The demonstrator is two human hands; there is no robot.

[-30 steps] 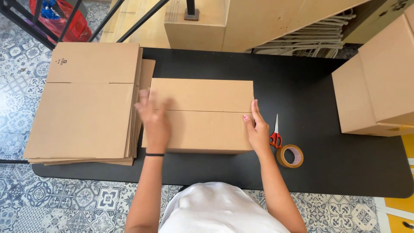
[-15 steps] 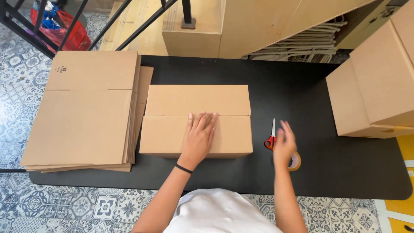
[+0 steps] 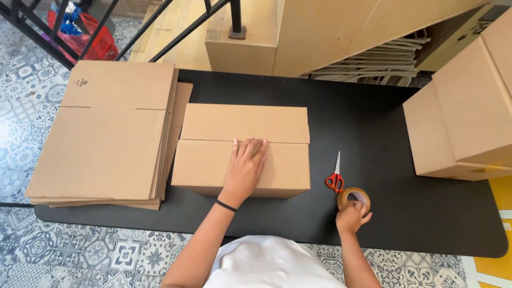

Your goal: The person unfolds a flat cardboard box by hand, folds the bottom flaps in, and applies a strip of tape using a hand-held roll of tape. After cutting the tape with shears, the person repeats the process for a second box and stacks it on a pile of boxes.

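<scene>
Left hand (image 3: 246,164) lies flat and open, pinning the flaps of the cardboard box (image 3: 242,149) at table centre. Right hand (image 3: 352,216) curls around the tape roll (image 3: 353,197) at four o'clock, beside the scissors (image 3: 335,176). Flaps folded; seam untaped.

Left hand (image 3: 245,169) flat on cardboard box (image 3: 242,149), right hand (image 3: 353,216) gripping tape roll (image 3: 353,197)

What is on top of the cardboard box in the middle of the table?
Only the left hand lies flat on the closed box, fingers across the seam between its flaps. No tape shows on the seam. The box's contents are hidden by the closed flaps.
</scene>
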